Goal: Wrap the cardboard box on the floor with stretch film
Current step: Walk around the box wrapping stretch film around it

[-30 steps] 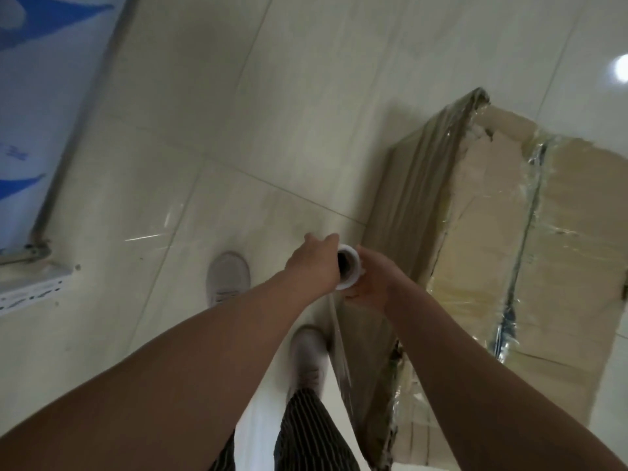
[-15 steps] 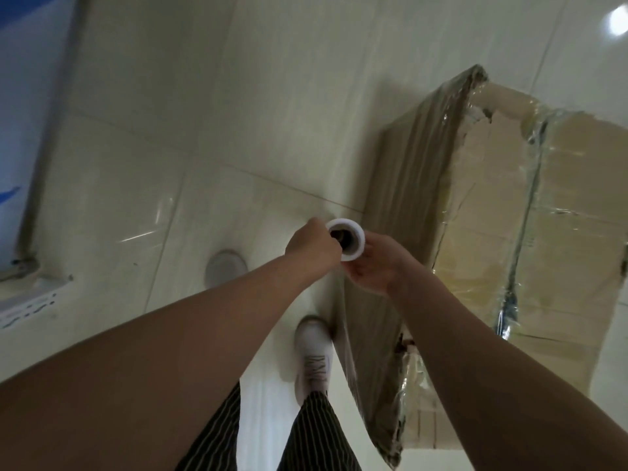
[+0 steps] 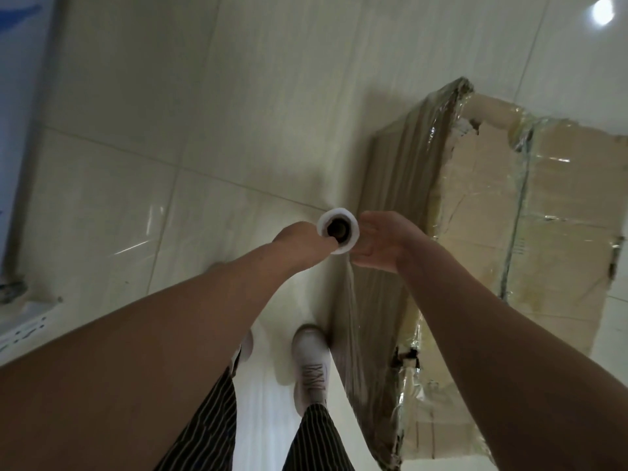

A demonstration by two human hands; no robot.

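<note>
At centre of view, the film roll (image 3: 338, 229) is seen end-on, its dark core facing the camera. The left hand (image 3: 300, 239) grips it from 9 o'clock, one digit apparently hooked into the core. The right hand (image 3: 379, 243) lies at 3 o'clock, palm flat and fingers nearly straight, against or just beside the roll's wall; contact is not resolved. A sheet of stretch film (image 3: 351, 314) runs toward 6 o'clock onto the near side of the cardboard box (image 3: 550, 239), which stands on the floor at 3 o'clock, partly filmed. For a sound lap the sheet should be held taut and the roll near the box side, with the open palm as brake. Glossy floor tiles (image 3: 163, 124) carry lamp glare (image 3: 603, 11) at 1 o'clock. A white shoe (image 3: 311, 362) sits at 6 o'clock and a blue panel (image 3: 17, 96) at 9 o'clock.
</note>
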